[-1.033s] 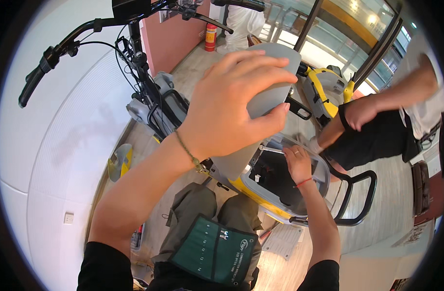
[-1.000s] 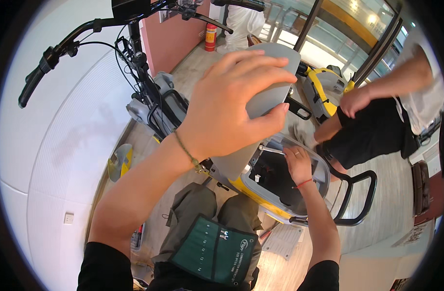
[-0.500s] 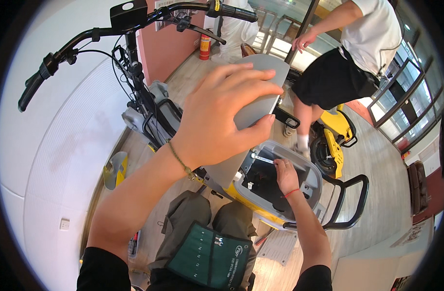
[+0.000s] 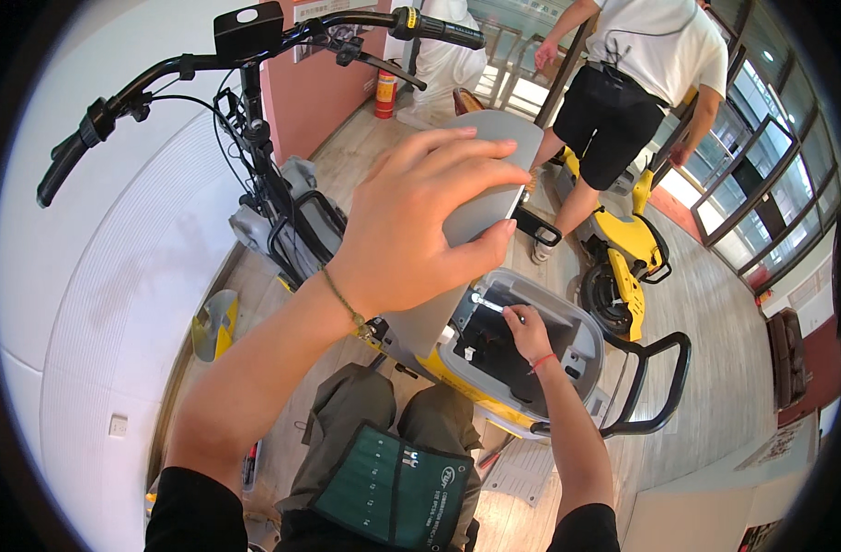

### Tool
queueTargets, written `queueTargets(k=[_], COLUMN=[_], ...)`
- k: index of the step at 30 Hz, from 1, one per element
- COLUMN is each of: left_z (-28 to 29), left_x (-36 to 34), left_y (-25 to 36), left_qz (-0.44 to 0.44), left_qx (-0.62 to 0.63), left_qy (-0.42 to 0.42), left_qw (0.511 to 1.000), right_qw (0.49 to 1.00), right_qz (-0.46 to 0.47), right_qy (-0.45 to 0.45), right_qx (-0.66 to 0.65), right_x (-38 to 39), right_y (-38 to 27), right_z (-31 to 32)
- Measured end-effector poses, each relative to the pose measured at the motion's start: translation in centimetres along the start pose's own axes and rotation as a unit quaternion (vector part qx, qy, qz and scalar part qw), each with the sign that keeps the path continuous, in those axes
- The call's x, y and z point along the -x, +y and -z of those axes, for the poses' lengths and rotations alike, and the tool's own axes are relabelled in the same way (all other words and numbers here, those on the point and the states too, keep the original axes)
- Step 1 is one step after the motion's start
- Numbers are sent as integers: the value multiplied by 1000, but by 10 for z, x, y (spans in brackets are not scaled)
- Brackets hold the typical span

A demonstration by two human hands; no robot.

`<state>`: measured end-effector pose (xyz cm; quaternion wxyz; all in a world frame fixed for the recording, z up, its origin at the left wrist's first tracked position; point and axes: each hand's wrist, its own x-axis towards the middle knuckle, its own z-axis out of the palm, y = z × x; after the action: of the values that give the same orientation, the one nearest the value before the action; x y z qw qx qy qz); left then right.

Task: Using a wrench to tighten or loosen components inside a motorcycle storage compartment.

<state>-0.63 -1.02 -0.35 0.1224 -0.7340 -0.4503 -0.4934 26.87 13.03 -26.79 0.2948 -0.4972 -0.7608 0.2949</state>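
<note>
Nearest you, a green tool pouch (image 4: pixel 388 492) lies across your lap. Beyond it, your left hand (image 4: pixel 429 221), fingers and thumb spread apart, rests against the raised grey seat (image 4: pixel 480 213). To the right, your right hand (image 4: pixel 528 333) is closed on a silver wrench (image 4: pixel 488 304), whose head points left in the far-left part of the open grey compartment (image 4: pixel 583 322). Farther off stand a yellow scooter (image 4: pixel 627 241), a person in a white shirt (image 4: pixel 655 41) and, far left, a red fire extinguisher (image 4: pixel 385 95).

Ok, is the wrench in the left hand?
No, the right hand holds the wrench at the open grey storage compartment, while the left hand is on the tilted grey seat.
</note>
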Motion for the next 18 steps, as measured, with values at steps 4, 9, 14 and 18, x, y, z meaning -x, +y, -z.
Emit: queueTargets(k=[4,9,14,18], left_z=[-1,1,-1,1], left_x=[0,1,-1,1], left_y=[-1,-3,0,-2], left_qz=[-3,-2,-7,-1], left_qx=[-3,-8,3,5], left_qy=[0,0,2,2], left_qw=[1000,1000,1000,1000], right_qw=[999,991,997,997], right_qz=[-28,24,-10,-38], right_qy=[-9,47,70,54], right_qx=[43,124,15,-29], right_x=[-6,-3,-7,-3], right_y=[-4,-36,-15,-33], right_z=[5,8,6,9])
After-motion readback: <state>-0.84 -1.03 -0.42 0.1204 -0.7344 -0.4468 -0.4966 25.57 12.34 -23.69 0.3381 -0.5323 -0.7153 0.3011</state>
